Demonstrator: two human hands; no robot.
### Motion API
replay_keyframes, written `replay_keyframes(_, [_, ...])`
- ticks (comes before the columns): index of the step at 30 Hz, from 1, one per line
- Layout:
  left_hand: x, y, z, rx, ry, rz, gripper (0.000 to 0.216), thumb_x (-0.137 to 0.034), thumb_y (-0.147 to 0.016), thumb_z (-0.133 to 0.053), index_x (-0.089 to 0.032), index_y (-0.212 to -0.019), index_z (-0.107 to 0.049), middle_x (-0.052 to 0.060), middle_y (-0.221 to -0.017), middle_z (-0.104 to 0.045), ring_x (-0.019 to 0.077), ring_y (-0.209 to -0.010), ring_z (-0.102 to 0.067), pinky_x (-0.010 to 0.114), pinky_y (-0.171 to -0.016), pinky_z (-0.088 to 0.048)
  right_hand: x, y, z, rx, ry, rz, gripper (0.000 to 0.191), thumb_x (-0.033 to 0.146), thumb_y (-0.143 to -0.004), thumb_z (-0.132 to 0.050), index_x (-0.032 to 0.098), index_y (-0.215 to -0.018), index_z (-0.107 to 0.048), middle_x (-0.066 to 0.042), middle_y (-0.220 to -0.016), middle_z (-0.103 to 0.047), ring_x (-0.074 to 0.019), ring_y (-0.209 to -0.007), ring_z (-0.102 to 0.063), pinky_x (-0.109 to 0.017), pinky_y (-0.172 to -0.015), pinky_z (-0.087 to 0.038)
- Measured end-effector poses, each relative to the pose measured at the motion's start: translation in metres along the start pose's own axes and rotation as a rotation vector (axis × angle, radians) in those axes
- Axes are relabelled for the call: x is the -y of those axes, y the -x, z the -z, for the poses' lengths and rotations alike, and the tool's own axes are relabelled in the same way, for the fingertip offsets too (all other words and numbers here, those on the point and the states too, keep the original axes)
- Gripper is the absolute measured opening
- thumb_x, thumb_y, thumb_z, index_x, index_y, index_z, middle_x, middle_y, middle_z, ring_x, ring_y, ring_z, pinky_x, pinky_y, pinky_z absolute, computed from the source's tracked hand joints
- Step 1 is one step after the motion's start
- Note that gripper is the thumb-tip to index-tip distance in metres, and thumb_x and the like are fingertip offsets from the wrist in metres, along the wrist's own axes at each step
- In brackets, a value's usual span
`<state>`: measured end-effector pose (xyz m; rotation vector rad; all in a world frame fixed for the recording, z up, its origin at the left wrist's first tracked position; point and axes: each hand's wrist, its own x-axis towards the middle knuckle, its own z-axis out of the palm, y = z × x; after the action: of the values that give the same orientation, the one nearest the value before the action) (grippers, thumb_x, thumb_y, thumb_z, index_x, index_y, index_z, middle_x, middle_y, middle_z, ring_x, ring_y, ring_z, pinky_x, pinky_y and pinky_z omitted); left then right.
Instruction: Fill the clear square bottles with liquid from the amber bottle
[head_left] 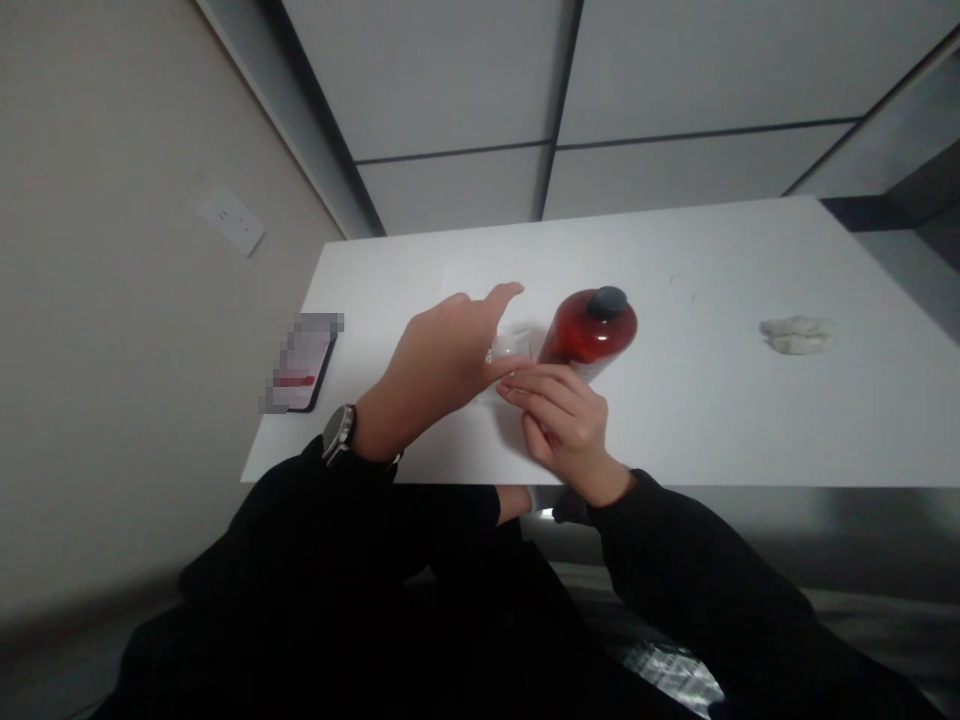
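Observation:
My left hand (455,352) is over the white table with its back turned up. Its thumb and index finger are stretched apart; the other fingers are mostly hidden. My right hand (562,415) has its fingertips pressed together right at the left thumb. Whatever lies in that pinch, if anything, is too small to make out. Just behind the left thumb is a small clear container (513,345), partly covered by the hands. A red translucent bottle (586,330) with a black cap stands right beside the container, its lower part hidden by my right hand.
A phone (304,365) lies at the left end of the white table (697,420). Toward the right end is a crumpled whitish cloth or tissue (796,335). Pale panels (450,80) rise behind the table, and a wall with a socket (234,218) is at left.

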<state>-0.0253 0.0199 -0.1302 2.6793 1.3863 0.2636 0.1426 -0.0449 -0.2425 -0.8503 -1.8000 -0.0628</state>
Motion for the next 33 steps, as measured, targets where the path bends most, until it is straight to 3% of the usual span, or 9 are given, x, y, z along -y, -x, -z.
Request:
replay_keyframes(2, [0.001, 0.001, -0.001, 0.037, -0.014, -0.074, 0.064, -0.028, -0.098, -0.067, -0.02, -0.157, -0.046, 0.009, -0.108, -0.077, 0.0253, -0.101, -0.071, 0.035, -0.088, -0.056, 0.0, 0.0, 0.0, -0.002, 0.0, 0.002, 0.038, -0.001, -0.09, -0.056, 0.021, -0.11, -0.078, -0.005, -0.102, -0.084, -0.0243, -0.096, -0.076, -0.041, -0.08, -0.067])
replay_keyframes(5, [0.007, 0.003, 0.0, 0.085, 0.074, -0.24, 0.074, -0.012, -0.095, -0.057, -0.023, -0.165, -0.033, 0.011, -0.133, -0.074, 0.0248, -0.12, -0.069, 0.037, -0.1, -0.055, 0.0, 0.0, -0.001, -0.013, -0.007, 0.005, 0.037, -0.002, -0.089, -0.056, 0.021, -0.11, -0.078, -0.006, -0.101, -0.084, -0.0245, -0.096, -0.075, -0.041, -0.08, -0.066])
replay_keyframes(9, [0.016, 0.004, -0.001, 0.076, 0.095, -0.283, 0.077, -0.015, -0.092, -0.063, -0.017, -0.164, -0.034, 0.018, -0.156, -0.059, 0.0287, -0.137, -0.061, 0.042, -0.111, -0.053, -0.001, 0.0, -0.001, -0.01, -0.008, 0.003, 0.039, 0.0, -0.09, -0.055, 0.023, -0.112, -0.078, -0.005, -0.102, -0.084, -0.0239, -0.096, -0.075, -0.041, -0.08, -0.066])
replay_keyframes(17, [0.014, 0.006, -0.001, 0.108, 0.117, -0.263, 0.064, -0.03, -0.099, -0.064, -0.018, -0.159, -0.044, 0.015, -0.151, -0.065, 0.0304, -0.134, -0.065, 0.044, -0.11, -0.053, -0.001, -0.001, -0.001, -0.022, -0.009, 0.015, 0.037, 0.0, -0.089, -0.055, 0.023, -0.108, -0.077, -0.004, -0.101, -0.083, -0.0242, -0.094, -0.075, -0.042, -0.078, -0.066])
replay_keyframes(22, [0.006, 0.001, 0.0, 0.156, 0.276, -0.319, 0.068, -0.033, -0.099, -0.066, -0.019, -0.162, -0.042, 0.011, -0.133, -0.075, 0.0255, -0.116, -0.074, 0.037, -0.099, -0.056, -0.001, -0.001, -0.001, -0.024, 0.026, 0.03, 0.033, -0.001, -0.089, -0.055, 0.021, -0.101, -0.076, -0.005, -0.099, -0.083, -0.0242, -0.092, -0.074, -0.04, -0.074, -0.064])
replay_keyframes(27, [0.01, 0.0, -0.006, 0.008, 0.169, -0.22, 0.078, -0.044, -0.094, -0.078, -0.015, -0.159, -0.046, 0.015, -0.133, -0.074, 0.0289, -0.12, -0.072, 0.039, -0.103, -0.054, -0.002, 0.0, -0.002, -0.025, 0.022, 0.027, 0.034, -0.001, -0.088, -0.054, 0.02, -0.102, -0.077, -0.007, -0.096, -0.081, -0.0246, -0.092, -0.074, -0.04, -0.075, -0.064])
replay_keyframes(33, [0.016, -0.007, -0.007, 0.042, 0.104, -0.232, 0.068, -0.032, -0.092, -0.082, -0.019, -0.153, -0.055, 0.008, -0.119, -0.08, 0.0244, -0.106, -0.077, 0.034, -0.093, -0.056, -0.003, 0.0, -0.001, -0.021, 0.005, 0.02, 0.038, -0.002, -0.089, -0.055, 0.022, -0.109, -0.077, -0.005, -0.097, -0.082, -0.0236, -0.094, -0.074, -0.04, -0.077, -0.065])
